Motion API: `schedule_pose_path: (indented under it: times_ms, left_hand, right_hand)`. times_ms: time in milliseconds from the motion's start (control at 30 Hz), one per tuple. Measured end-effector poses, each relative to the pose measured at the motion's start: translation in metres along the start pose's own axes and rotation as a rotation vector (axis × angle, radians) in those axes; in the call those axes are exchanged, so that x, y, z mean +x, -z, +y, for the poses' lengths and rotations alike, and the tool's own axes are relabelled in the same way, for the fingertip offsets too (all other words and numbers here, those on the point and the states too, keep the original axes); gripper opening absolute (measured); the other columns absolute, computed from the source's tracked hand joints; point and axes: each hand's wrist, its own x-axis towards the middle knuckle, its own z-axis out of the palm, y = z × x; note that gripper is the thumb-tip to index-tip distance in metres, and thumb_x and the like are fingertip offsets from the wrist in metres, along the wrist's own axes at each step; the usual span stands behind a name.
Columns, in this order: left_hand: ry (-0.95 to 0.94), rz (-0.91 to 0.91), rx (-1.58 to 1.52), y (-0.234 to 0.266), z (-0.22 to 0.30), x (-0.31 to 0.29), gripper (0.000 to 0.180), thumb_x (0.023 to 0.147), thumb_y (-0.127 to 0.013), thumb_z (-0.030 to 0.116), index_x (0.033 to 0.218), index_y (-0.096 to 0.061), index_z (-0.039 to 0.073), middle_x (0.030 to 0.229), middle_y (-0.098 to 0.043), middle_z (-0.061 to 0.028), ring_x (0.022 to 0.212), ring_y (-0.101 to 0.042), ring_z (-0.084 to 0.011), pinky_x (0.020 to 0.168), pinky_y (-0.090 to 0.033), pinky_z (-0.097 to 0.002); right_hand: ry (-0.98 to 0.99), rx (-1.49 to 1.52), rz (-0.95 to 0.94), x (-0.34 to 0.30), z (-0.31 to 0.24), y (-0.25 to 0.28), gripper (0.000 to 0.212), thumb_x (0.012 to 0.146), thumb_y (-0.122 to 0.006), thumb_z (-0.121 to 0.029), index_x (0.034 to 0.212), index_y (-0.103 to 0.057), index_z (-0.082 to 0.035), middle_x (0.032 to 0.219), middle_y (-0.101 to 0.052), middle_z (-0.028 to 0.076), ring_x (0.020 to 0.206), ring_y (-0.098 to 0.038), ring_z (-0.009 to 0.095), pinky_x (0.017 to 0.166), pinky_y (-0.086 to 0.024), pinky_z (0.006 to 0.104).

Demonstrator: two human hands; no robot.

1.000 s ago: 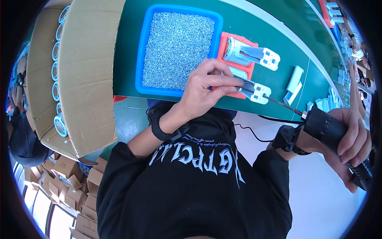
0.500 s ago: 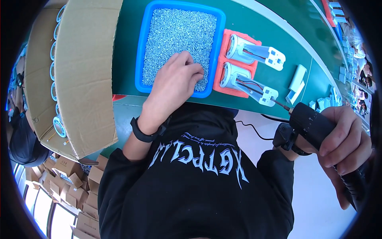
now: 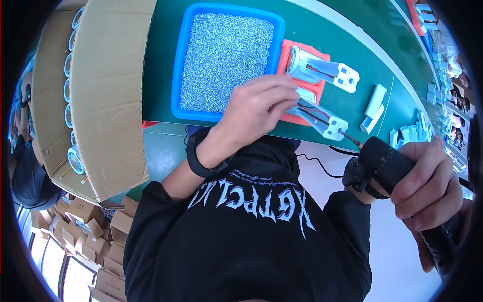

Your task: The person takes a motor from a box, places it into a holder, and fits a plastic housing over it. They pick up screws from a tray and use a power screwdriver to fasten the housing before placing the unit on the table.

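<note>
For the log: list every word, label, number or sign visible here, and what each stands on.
Black shirt: large pale lettering with a smaller line above it in the picture; wording withheld.
Black power driver: small pale marks, too small to read.
Cardboard box, lower left: faint print, too small to read.

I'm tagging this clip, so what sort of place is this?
Probably a factory assembly workshop: a blue tray heaped with small metal fasteners, a thick black screwdriver in the right hand, and white housings in a red holder.
</note>
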Motion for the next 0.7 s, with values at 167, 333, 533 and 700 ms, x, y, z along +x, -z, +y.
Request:
schedule_pose_path:
  times_ms: [167,333,533,700]
  left_hand:
    - [0.139,-0.057,-0.169,-0.004,-0.003,-0.006,0.013,0.073,-0.067,-0.003,0.085,-0.064,0.001,0.093,-0.067,-0.0109,0.083,-0.066,-0.0272,0.073,-0.054,-0.0335]
    - [0.163,-0.090,-0.233,-0.003,-0.003,-0.003,0.015,0.072,-0.067,-0.007,0.086,-0.066,-0.001,0.095,-0.068,-0.0117,0.095,-0.065,-0.0260,0.078,-0.053,-0.0335]
    - [0.101,-0.106,-0.151,-0.002,-0.001,-0.001,0.013,0.073,-0.066,-0.006,0.085,-0.065,0.000,0.093,-0.067,-0.0111,0.093,-0.065,-0.0261,0.076,-0.053,-0.0332]
    - [-0.001,-0.093,0.001,0.001,-0.003,0.002,0.015,0.073,-0.067,-0.005,0.088,-0.067,0.001,0.094,-0.067,-0.0098,0.092,-0.065,-0.0245,0.075,-0.053,-0.0309]
  right_hand:
    - [0.016,0.018,0.192,-0.002,0.001,-0.012,0.021,0.080,-0.070,-0.013,0.091,-0.057,-0.001,0.072,-0.062,0.012,0.054,-0.063,0.020,0.051,-0.058,0.0290]
    - [0.098,0.046,0.284,-0.005,0.010,-0.016,0.024,0.082,-0.069,-0.017,0.095,-0.058,-0.001,0.072,-0.060,0.012,0.053,-0.063,0.020,0.047,-0.057,0.0312]
    - [0.181,0.097,0.316,-0.009,-0.009,-0.012,0.026,0.080,-0.072,-0.022,0.094,-0.061,-0.003,0.073,-0.062,0.010,0.053,-0.063,0.019,0.048,-0.057,0.0286]
    - [0.401,0.162,0.384,-0.011,-0.090,0.019,0.024,0.079,-0.073,-0.029,0.074,-0.064,-0.006,0.070,-0.065,0.008,0.054,-0.064,0.016,0.048,-0.056,0.0249]
